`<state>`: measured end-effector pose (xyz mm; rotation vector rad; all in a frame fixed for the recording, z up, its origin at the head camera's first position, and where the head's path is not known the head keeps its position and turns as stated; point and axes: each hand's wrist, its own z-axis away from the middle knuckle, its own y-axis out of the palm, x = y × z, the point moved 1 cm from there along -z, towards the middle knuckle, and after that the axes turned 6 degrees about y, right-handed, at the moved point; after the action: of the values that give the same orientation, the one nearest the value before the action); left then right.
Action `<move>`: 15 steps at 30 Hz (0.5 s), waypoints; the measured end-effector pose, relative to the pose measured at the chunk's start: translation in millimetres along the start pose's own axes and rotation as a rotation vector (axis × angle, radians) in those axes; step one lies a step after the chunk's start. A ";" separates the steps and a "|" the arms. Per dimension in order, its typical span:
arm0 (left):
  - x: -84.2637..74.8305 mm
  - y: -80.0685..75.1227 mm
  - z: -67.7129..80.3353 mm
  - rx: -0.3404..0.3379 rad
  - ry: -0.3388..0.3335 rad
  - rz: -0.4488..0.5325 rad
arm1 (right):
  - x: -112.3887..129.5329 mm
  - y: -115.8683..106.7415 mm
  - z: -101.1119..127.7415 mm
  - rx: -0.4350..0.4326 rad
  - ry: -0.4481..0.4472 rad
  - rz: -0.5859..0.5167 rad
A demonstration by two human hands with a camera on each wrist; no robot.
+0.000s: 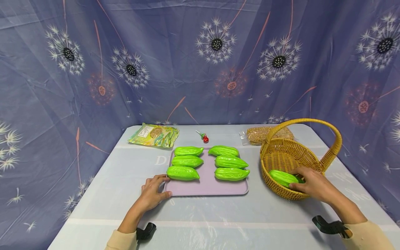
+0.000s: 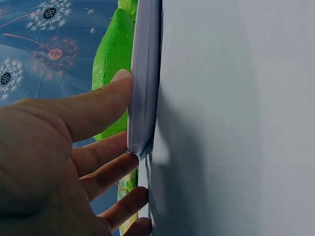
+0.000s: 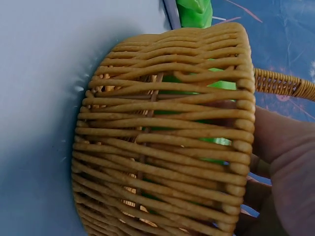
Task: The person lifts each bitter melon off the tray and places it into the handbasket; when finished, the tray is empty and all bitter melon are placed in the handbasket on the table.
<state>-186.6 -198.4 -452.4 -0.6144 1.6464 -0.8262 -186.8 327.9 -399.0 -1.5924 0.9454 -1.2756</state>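
Note:
My left hand (image 1: 152, 193) holds the near left corner of a lilac tray (image 1: 207, 187), thumb at the front rim and fingers at the left side. In the left wrist view the thumb (image 2: 106, 105) lies against the tray's edge. Several glossy bright-green gourd-like vegetables (image 1: 182, 173), ridged and pointed, lie on the tray in two columns. Inside the yellow wicker basket (image 1: 282, 154), my right hand (image 1: 312, 184) grips another green gourd-like vegetable (image 1: 282, 177). The right wrist view has the basket's wall (image 3: 167, 128) in front, hiding most of that vegetable and the fingers.
A green and yellow packet (image 1: 154, 135) lies at the back left. Behind the tray is a small red ornament (image 1: 205, 138) with a green stem. A clear bag of grain (image 1: 262, 134) lies behind the basket, whose tall handle (image 1: 307, 120) arches overhead. A patterned curtain backs the table.

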 end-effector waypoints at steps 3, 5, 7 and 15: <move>-0.2 -0.1 0.2 -0.001 0.002 -0.002 | -2.0 2.1 0.4 0.034 0.005 -0.002; -0.3 -0.1 0.3 -0.002 0.003 -0.001 | -3.1 3.3 0.6 0.054 0.011 -0.002; -0.5 -0.2 0.4 -0.003 0.003 0.002 | -4.1 4.1 0.7 0.075 0.015 -0.005; 0.2 0.3 0.2 -0.004 0.007 0.005 | -7.6 1.9 -1.6 0.161 0.016 -0.015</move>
<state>-186.5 -198.4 -452.8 -0.6106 1.6553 -0.8228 -190.0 334.0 -403.1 -1.4689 0.8207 -1.3418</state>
